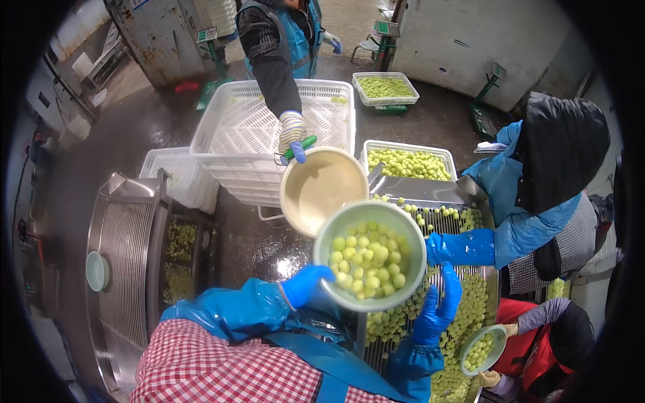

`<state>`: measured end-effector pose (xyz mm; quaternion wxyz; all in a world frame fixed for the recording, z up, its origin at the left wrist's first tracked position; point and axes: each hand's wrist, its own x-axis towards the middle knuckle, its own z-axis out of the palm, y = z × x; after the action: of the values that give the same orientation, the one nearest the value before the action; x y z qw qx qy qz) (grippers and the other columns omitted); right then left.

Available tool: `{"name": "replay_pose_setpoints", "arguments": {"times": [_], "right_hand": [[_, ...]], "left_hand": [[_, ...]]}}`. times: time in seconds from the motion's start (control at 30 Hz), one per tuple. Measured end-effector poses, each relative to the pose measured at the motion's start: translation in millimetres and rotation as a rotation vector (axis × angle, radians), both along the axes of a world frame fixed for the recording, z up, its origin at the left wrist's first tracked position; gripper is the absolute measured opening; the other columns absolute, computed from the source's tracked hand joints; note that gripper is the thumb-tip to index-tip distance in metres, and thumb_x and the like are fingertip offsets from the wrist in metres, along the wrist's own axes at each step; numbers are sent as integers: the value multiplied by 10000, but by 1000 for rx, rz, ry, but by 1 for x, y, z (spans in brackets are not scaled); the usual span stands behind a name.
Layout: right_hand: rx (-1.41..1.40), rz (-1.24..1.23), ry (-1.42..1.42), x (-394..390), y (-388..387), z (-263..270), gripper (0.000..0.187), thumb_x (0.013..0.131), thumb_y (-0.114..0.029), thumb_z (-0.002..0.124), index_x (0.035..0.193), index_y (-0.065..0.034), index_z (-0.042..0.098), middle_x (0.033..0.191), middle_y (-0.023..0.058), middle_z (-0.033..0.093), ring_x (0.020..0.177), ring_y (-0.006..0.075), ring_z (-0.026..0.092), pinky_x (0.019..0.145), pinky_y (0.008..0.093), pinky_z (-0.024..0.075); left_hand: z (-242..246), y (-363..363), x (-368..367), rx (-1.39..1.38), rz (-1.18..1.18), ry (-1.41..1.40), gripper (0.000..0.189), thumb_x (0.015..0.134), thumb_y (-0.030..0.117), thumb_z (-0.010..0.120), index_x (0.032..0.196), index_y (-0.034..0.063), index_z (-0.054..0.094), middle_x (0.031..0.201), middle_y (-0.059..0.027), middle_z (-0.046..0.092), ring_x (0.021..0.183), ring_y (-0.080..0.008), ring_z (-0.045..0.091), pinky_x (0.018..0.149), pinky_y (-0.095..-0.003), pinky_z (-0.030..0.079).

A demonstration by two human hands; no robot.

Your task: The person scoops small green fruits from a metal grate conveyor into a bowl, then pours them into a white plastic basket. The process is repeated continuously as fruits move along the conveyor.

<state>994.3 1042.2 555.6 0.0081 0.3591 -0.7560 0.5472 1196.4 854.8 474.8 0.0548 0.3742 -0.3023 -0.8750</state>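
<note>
My left hand (306, 285), in a blue rubber glove, grips the left rim of a pale green plastic bowl (328, 282) with round green fruits (368, 257) in it. My right hand (437, 307), gloved alike, is raised over the roller table to the lower right of the bowl, fingers apart and holding nothing. Just beyond the bowl, a co-worker's striped-gloved hand (294, 136) holds an empty cream bowl (322, 186) and something green at its rim. The two bowls overlap in view; whether they touch I cannot tell.
Loose fruits cover the roller table (375, 347) at right, where a co-worker's blue sleeve (463, 247) reaches in. Another person holds a bowl of fruit (478, 351) at lower right. Stacked white crates (242, 163) stand ahead, a filled crate (409, 160) beside them. A steel roller machine (123, 262) stands left.
</note>
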Motion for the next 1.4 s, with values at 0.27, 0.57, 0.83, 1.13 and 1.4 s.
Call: {"name": "replay_pose_setpoints", "arguments": {"times": [0.27, 0.57, 0.83, 1.13, 1.4], "right_hand": [[113, 20, -153, -14, 59, -42, 204, 953, -52, 582, 1132, -44, 680, 1102, 106, 674, 1024, 220, 642, 907, 342, 533], [51, 19, -333, 12, 77, -83, 210, 954, -46, 588, 1138, -45, 690, 1053, 90, 670, 991, 193, 644, 880, 322, 530], [144, 14, -255, 21, 77, -90, 197, 936, -39, 610, 1113, -38, 696, 1045, 91, 673, 985, 214, 647, 881, 329, 514], [196, 87, -204, 28, 81, -105, 235, 918, -86, 580, 1113, -59, 707, 1048, 134, 691, 986, 277, 640, 886, 388, 493], [1009, -296, -334, 18, 148, -272, 145, 799, -177, 602, 832, -105, 723, 926, 157, 696, 842, 352, 672, 684, 483, 512]], "left_hand": [[84, -101, 2, -360, 363, -25, 393, 845, 137, 653, 1191, -35, 579, 990, -129, 677, 836, -232, 677, 738, -323, 568], [66, -233, -4, -1248, 547, -261, 539, 767, 56, 533, 1298, -33, 519, 1101, -182, 643, 932, -288, 662, 809, -378, 560], [82, -234, -10, -1844, 587, -540, 769, 847, -43, 489, 1548, 200, 282, 1360, -184, 567, 1151, -374, 610, 921, -423, 514], [106, -257, 16, -2019, 598, -215, 455, 1013, 112, 427, 1450, -15, 411, 1476, -183, 443, 1377, -325, 398, 1150, -372, 307], [51, -207, -48, -1816, 391, -41, 458, 988, 204, 476, 1385, -25, 463, 1364, -162, 506, 1211, -282, 503, 1014, -384, 414]]}}
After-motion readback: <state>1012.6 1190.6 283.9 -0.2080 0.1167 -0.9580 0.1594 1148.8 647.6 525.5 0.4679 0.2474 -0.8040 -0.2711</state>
